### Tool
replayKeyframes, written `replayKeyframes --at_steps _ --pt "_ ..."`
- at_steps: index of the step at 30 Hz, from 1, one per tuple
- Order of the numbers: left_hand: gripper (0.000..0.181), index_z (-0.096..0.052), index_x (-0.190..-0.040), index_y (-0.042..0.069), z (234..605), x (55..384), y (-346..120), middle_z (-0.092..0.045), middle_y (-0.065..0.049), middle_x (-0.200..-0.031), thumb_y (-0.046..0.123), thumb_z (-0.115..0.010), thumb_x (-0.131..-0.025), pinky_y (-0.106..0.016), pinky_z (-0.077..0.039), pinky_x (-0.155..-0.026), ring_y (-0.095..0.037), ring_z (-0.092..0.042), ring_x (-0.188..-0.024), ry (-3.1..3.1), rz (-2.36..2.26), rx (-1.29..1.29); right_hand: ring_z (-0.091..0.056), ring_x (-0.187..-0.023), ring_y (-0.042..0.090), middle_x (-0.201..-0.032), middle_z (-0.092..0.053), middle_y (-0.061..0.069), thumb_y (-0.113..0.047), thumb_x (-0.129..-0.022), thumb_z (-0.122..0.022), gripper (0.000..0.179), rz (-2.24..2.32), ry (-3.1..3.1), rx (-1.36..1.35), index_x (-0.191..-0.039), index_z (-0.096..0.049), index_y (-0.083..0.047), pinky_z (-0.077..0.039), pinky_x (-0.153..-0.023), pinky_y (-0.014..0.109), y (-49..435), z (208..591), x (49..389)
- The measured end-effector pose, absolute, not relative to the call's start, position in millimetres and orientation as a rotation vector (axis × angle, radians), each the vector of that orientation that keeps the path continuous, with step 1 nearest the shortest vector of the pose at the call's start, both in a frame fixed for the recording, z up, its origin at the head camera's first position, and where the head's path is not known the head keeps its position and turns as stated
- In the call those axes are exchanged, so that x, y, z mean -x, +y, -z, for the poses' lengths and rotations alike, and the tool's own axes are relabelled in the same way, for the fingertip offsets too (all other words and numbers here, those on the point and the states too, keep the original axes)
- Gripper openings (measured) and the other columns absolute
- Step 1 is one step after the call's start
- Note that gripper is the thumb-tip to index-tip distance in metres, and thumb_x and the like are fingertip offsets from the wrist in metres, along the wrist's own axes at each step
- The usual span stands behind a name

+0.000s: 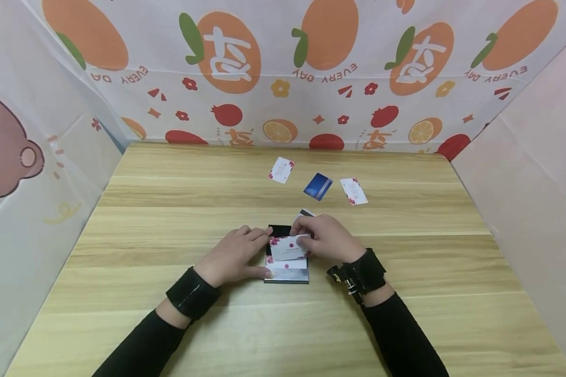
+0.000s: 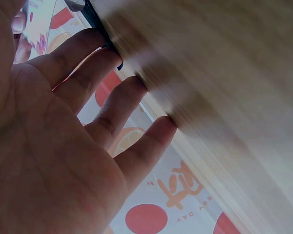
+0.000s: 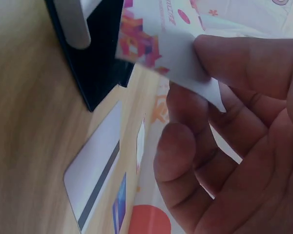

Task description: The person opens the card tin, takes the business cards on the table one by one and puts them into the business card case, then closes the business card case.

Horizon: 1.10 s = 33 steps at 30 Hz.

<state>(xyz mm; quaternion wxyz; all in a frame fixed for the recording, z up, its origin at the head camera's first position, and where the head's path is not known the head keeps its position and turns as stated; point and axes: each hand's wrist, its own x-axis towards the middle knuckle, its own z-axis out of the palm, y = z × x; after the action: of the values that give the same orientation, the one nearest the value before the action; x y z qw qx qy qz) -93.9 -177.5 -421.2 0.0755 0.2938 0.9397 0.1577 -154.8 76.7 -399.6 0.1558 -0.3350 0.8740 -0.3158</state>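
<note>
A black card case (image 1: 280, 230) with a silvery lower part lies flat on the table. My right hand (image 1: 329, 238) pinches a white business card (image 1: 283, 250) with pink flowers between thumb and fingers, tilted above the case. In the right wrist view the same card (image 3: 173, 29) bends slightly under the thumb. A second floral card (image 1: 298, 264) lies on the case beneath it. My left hand (image 1: 238, 256) rests at the case's left side, its thumb on the silvery part. In the left wrist view its fingers (image 2: 132, 97) are spread, with tips at the case edge and tabletop.
Beyond the right hand lies a white card with a dark stripe (image 3: 95, 168), partly hidden in the head view. Farther back are a floral card (image 1: 281, 170), a blue card (image 1: 318, 187) and another floral card (image 1: 354, 191). A fruit-print cloth (image 1: 283, 104) hangs behind the table.
</note>
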Motion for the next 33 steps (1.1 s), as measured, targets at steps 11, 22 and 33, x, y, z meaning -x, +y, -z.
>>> replayKeyframes --at_steps 11,22,33 --pt "0.087 -0.051 -0.146 0.006 422 95 -178 -0.051 -0.009 -0.149 0.057 -0.076 -0.08 -0.05 -0.044 -0.102 -0.029 -0.052 -0.119 2.81 -0.469 -0.849 -0.054 -0.076 0.011 -0.082 -0.058 -0.007 -0.014 -0.093 -0.067 0.01 0.843 2.515 0.997 -0.099 -0.067 -0.021 -0.046 -0.068 0.028 71 410 156" --pt "0.079 -0.057 -0.141 0.008 422 95 -178 -0.052 -0.008 -0.149 0.056 -0.076 -0.081 -0.051 -0.043 -0.103 -0.03 -0.053 -0.122 2.81 -0.512 -0.87 -0.054 -0.071 0.009 -0.076 -0.058 -0.008 -0.017 -0.09 -0.069 0.007 0.726 2.456 0.989 -0.094 -0.066 -0.021 -0.045 -0.066 0.026 66 417 154" --pt "0.076 -0.059 -0.139 0.009 424 95 -178 -0.052 -0.008 -0.149 0.055 -0.076 -0.081 -0.051 -0.043 -0.103 -0.029 -0.053 -0.121 2.808 -0.529 -0.878 -0.055 -0.072 0.009 -0.075 -0.06 -0.009 -0.016 -0.087 -0.073 0.01 0.697 2.411 1.007 -0.088 -0.067 -0.023 -0.046 -0.066 0.026 64 421 151"
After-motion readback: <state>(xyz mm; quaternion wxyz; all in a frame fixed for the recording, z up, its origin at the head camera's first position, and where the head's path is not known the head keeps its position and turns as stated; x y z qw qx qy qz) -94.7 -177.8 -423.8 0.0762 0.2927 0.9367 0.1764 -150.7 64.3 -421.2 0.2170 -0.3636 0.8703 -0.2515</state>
